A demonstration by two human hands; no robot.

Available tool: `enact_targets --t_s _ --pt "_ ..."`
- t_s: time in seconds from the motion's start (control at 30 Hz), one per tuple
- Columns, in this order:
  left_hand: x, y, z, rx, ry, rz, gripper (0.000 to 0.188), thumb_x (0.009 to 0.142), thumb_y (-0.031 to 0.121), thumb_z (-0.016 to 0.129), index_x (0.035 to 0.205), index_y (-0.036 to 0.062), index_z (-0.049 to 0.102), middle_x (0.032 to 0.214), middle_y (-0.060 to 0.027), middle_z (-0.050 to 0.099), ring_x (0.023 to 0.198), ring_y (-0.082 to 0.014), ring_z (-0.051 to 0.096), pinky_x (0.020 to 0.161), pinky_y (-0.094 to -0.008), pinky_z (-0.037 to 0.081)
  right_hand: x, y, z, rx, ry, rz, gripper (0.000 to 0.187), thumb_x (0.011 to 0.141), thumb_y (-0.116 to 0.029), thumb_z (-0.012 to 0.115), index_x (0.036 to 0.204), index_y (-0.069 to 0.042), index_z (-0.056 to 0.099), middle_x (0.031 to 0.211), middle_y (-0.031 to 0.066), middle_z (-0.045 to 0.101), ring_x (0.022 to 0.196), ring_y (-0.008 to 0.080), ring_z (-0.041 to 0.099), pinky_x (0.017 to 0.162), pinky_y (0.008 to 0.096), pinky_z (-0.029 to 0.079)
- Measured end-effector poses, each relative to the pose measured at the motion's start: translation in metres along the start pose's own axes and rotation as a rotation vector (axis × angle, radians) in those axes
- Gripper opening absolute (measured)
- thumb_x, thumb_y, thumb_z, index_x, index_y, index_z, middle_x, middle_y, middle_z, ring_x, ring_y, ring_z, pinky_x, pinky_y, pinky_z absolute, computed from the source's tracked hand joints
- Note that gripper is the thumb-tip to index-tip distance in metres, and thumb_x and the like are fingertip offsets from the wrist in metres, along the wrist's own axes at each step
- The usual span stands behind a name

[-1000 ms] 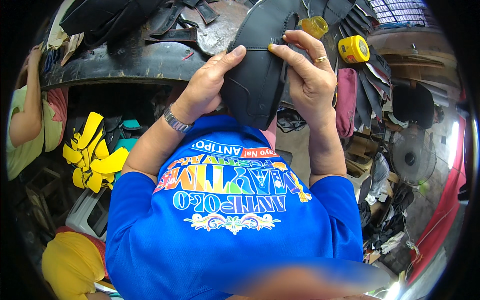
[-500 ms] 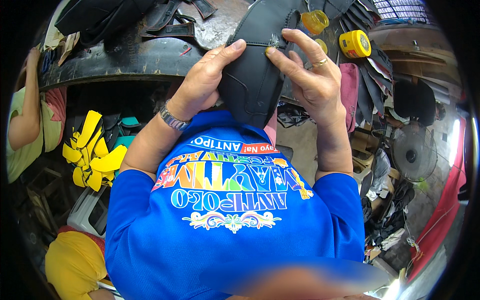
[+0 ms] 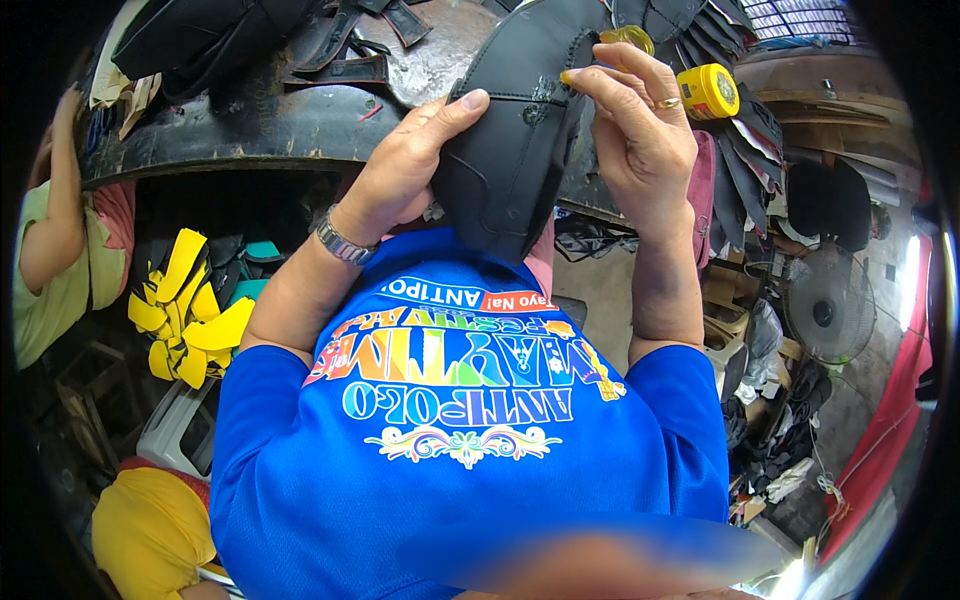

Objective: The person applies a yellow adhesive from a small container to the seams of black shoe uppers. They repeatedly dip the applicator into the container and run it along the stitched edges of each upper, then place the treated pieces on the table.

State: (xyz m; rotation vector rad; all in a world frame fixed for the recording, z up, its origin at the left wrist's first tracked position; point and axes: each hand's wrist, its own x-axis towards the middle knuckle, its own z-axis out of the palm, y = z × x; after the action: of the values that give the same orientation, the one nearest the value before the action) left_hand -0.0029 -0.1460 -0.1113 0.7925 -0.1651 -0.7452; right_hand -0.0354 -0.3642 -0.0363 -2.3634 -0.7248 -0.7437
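Note:
A black shoe upper [image 3: 500,155] with stitched seams is held up in front of my chest. My left hand [image 3: 405,160] grips its left edge, thumb on top and the other fingers hidden behind. A wet, glossy patch [image 3: 541,92] shows on the upper's right side, near the seam. Just right of that patch is my right hand [image 3: 648,130], fingers bent and apart, with no tool visible in it. One of its fingertips carries a yellowish smear and sits at the upper's edge; whether it touches is unclear. An open yellow-rimmed jar [image 3: 630,40] stands beyond this hand, partly covered.
A yellow lidded tub [image 3: 708,92] is right of my right hand, near stacked black pieces [image 3: 745,165]. Black strips [image 3: 345,70] lie on the dark worktable [image 3: 230,125]. Yellow cut pieces [image 3: 190,310] are below left. Another person's arm [image 3: 55,210] is at far left. A fan [image 3: 828,305] stands right.
My right fingertip has moved off the patch, up and right to the upper's edge. The patch looks larger and shinier. My left hand keeps its grip, and the upper has shifted slightly.

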Motion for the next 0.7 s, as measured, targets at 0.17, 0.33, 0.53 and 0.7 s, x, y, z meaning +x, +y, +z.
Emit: enact_targets --t_s 0.17,0.33,0.53,0.7 --pt "0.002 0.0 -0.001 0.024 -0.026 -0.01 0.045 0.104 0.034 0.056 0.127 -0.0042 0.058 0.117 -0.0172 0.069 0.102 -0.0215 0.071 0.09 -0.033 0.058 -0.003 0.0 0.006 -0.034 -0.02 0.011 0.038 0.078 0.022 0.058 0.105 0.001 0.074 0.123 0.0146 0.06 0.102 0.0252 0.071 0.089 0.0344 0.058" --pt "0.001 -0.003 -0.001 0.028 -0.027 0.001 0.046 0.104 0.034 0.056 0.129 -0.0044 0.058 0.119 -0.0174 0.069 0.102 -0.0215 0.071 0.09 -0.0332 0.058 -0.003 -0.002 0.009 -0.122 -0.077 -0.018 0.04 0.076 0.022 0.06 0.105 0.0 0.075 0.125 0.0144 0.059 0.103 0.0246 0.069 0.09 0.0339 0.057" --pt "0.011 0.007 -0.014 -0.071 -0.03 -0.013 0.048 0.105 0.036 0.054 0.131 -0.0038 0.057 0.121 -0.0177 0.069 0.103 -0.0231 0.071 0.09 -0.0344 0.058 0.008 -0.002 -0.019 0.269 0.134 0.076 0.048 0.085 0.018 0.055 0.129 0.002 0.063 0.129 0.0142 0.06 0.112 0.0216 0.065 0.097 0.0347 0.052" --pt "0.02 0.019 -0.026 -0.192 -0.13 0.013 0.049 0.106 0.037 0.052 0.134 -0.0026 0.055 0.122 -0.0181 0.068 0.105 -0.0254 0.071 0.091 -0.0391 0.059 0.01 -0.01 -0.033 0.281 -0.091 -0.131 0.062 0.07 0.014 0.057 0.13 -0.001 0.062 0.11 0.0132 0.071 0.098 0.0281 0.07 0.087 0.0381 0.055"
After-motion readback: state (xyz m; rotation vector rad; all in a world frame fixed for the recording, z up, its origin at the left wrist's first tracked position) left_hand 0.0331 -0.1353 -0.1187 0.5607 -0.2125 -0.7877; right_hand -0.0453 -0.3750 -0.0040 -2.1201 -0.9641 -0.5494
